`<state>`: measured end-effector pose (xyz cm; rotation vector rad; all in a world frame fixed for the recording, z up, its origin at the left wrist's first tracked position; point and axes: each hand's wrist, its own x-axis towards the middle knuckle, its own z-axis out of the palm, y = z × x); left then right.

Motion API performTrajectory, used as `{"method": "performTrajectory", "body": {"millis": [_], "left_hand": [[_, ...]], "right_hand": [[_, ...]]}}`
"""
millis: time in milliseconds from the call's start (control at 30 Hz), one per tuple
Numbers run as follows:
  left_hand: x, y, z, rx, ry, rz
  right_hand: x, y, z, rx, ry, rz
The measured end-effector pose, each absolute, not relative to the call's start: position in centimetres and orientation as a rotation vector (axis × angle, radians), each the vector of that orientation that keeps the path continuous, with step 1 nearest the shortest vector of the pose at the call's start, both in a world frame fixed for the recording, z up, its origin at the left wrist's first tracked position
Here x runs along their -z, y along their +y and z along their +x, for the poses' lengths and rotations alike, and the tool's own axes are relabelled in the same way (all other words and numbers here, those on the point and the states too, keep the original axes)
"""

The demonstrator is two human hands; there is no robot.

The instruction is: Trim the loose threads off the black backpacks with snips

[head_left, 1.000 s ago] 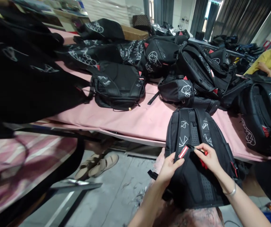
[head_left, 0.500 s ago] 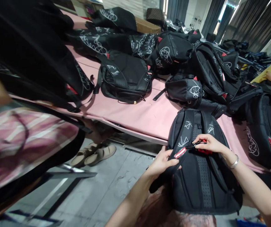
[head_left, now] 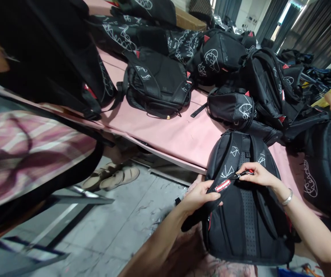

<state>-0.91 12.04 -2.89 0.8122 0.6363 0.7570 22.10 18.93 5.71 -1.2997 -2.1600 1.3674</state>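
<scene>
Closed black backpacks (head_left: 162, 84) crowd the far side of the pink table (head_left: 165, 138), their contents hidden, with a cardboard box (head_left: 190, 20) partly showing behind them. The backpack in hand (head_left: 248, 215) stands at the table's near edge, straps toward the person, above the lap. It is black, with a perforated strip down the middle, white scribbled lines on both shoulder straps and a red label (head_left: 223, 186) with white lettering on one. The left hand (head_left: 200, 195) reaches in from below, thumb and fingers pinching that shoulder strap (head_left: 225, 169) beside the label. The right hand (head_left: 257, 175), wrist bent inward, pinches a small red-and-black tool (head_left: 251, 172) between thumb and fingertips, its dark tip near the label's upper end; whether they touch, I cannot tell.
</scene>
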Motion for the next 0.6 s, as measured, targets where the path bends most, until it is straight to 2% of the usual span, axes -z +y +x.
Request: {"method": "performTrajectory", "body": {"millis": [167, 600], "left_hand": [[2.5, 12.2, -1.0, -0.75, 0.62, 0.834], [1.9, 11.9, -0.7, -0.754, 0.62, 0.828]], "right_hand": [[-6.1, 19.4, 22.5, -1.47, -2.145, -1.338], [-6.1, 19.6, 20.4, -1.347, -2.436, -1.096]]}}
